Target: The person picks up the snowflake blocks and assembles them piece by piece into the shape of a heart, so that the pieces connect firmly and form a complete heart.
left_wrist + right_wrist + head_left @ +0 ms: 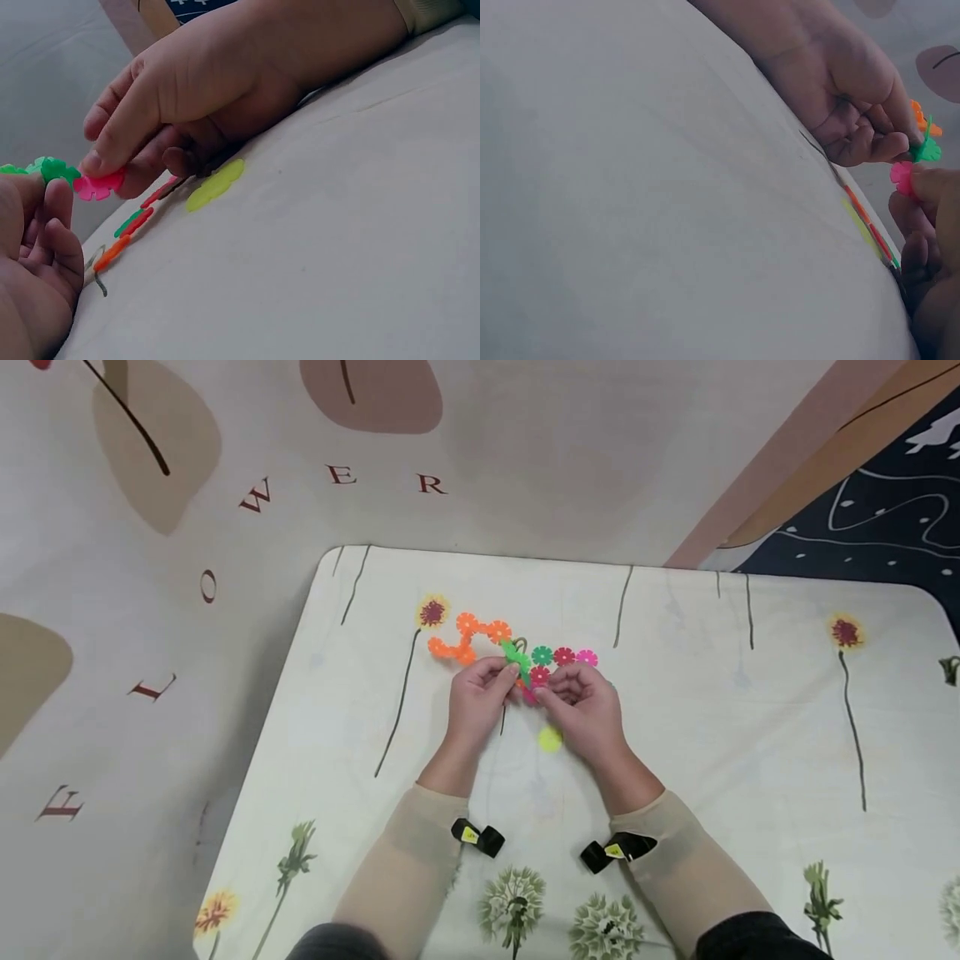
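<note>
In the head view my left hand (474, 700) pinches linked green snowflake discs (519, 657) between thumb and fingers. A chain of orange snowflake discs (467, 625) extends from the green ones toward the far left. My right hand (596, 714) pinches a pink snowflake disc (99, 186), plain in the left wrist view. Its notched edge meets the green disc (51, 168) there. From the right wrist side, the pink disc (901, 178) likewise sits right against the green disc (928, 151). Both hands are close together, the pieces raised over the table.
Loose discs lie by the right hand: a yellow one (550, 739) nearer me, and a dark green (542, 656), a red (564, 657) and a pink one (587, 657) beyond. A flower-printed cloth (712, 735) covers the table, whose far edge meets a printed curtain (540, 468).
</note>
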Demonstrator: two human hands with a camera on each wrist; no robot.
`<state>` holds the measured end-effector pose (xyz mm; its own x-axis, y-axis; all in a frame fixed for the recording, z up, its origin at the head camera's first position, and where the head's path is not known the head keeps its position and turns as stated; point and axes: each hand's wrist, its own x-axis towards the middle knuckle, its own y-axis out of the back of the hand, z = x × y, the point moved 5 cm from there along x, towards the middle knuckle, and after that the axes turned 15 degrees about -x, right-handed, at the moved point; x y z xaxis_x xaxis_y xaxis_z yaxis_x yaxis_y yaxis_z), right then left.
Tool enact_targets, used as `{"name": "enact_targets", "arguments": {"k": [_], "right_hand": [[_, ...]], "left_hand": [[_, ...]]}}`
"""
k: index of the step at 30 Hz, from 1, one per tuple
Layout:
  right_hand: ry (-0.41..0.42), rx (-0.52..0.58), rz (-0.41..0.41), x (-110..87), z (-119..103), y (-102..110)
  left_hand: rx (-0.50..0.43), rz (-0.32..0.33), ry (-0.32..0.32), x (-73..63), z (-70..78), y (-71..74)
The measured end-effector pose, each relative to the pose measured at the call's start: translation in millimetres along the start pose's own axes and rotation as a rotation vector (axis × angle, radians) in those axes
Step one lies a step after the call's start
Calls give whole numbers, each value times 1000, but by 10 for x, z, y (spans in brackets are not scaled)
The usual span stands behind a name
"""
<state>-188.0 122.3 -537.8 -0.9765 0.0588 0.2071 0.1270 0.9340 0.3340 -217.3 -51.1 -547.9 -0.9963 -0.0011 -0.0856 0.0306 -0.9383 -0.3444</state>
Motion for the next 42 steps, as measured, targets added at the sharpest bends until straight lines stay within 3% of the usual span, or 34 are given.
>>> {"name": "enact_targets", "arguments": {"k": [5, 17, 23, 28, 31, 33, 35, 37, 42], "right_hand": [[27, 1, -39, 3, -14, -12], [-77, 98, -113, 0, 17, -23], [-68, 70, -90, -3, 25, -43], [111, -71, -1, 18, -14, -6], [220, -210, 118, 43, -42, 79], [229, -327, 205, 69, -33, 154], [171, -482, 255, 103, 1, 224], [52, -627, 240, 126, 54, 277], [-236, -921, 50, 114, 122, 323]], "left_hand": [[-4, -22, 16, 5, 0, -4], [109, -59, -14, -23, 31, -37], [104, -48, -34, -33, 11, -14], [97, -42, -35, -22, -2, -21], [48, -35, -19, -20, 4, -24], [22, -34, -7, -19, 6, -25], [13, -41, 5, -21, 7, -29], [20, -44, 12, -19, 0, -30], [46, -31, 5, -11, -7, -30]]}}
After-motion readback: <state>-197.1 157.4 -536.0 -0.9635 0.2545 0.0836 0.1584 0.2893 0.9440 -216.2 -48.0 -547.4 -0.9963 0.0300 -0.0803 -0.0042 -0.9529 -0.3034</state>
